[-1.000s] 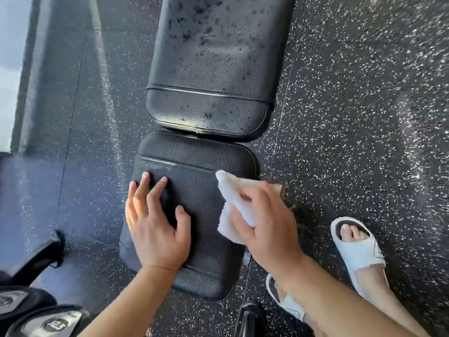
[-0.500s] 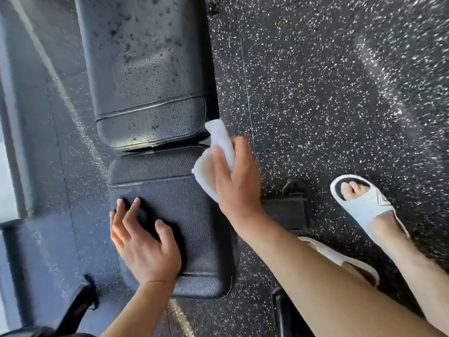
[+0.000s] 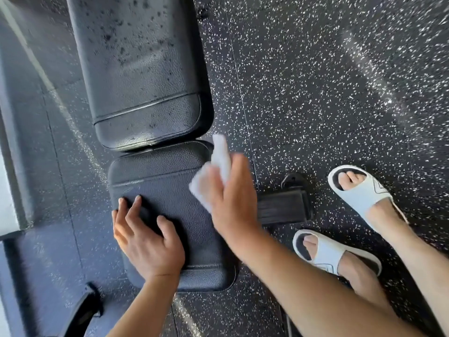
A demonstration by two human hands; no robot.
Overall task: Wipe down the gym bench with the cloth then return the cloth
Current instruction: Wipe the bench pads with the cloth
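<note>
Nearest, at the bottom edge: two bare forearms reaching up into view. Left hand (image 3: 148, 242) laid flat on the near left part of the seat pad (image 3: 170, 190), fingers straight and slightly spread, thumb out to the right, holding nothing. Right hand (image 3: 233, 198) over the seat pad's right edge, blurred, fingers curled round the cloth (image 3: 220, 164) and gripping it. Cloth white and bunched, long axis running from lower left to upper right, one end poking up past the fingertips toward the gap between the two pads, the other end spilling out left of the palm over the seat pad; whether touching the pad or just above it, cannot tell.

To the right, on the floor (image 3: 315, 81): two feet in white slides, near slide (image 3: 328, 251) just right of the right forearm, far slide (image 3: 359, 188) beyond it, toes pointing up and left. Between slides and seat pad, a dark ribbed foot (image 3: 283, 209) of the bench frame.

Bench long axis running away from the viewer, tilted slightly left at the far end. Seat pad black, grained, short. Beyond it, across a narrow gap, back pad (image 3: 143, 69), longer, black, speckled with dark droplets, running off the top edge.

Floor black rubber with white flecks, streaked with sunlight. At far left, a pale ledge (image 3: 9, 190), blurred.
</note>
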